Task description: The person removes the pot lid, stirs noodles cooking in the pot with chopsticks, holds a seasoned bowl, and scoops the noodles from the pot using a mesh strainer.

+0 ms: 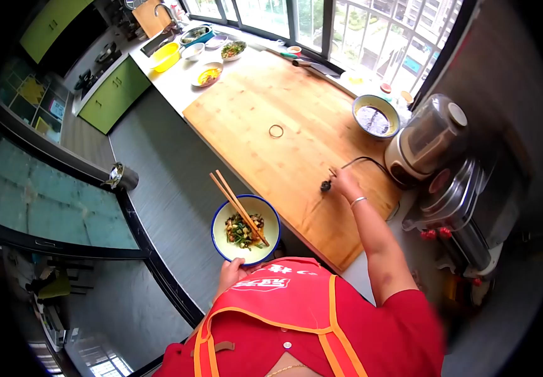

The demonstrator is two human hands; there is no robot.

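Note:
My left hand grips the near rim of a pale bowl with a blue edge, held beside the counter in front of the apron. Chopped green and brown food lies inside it, and a pair of wooden chopsticks leans across the food and over the far rim. Over the right part of the wooden board, my right hand has its fingers closed on a black power cord. Its plug shows just left of the fingers. The cord curves toward the blender.
A ring-shaped object lies on the large wooden board. By the window stands a bowl of dark liquid. Plates of food and a yellow basin are at the far left. Stacked metal cookware stands at right.

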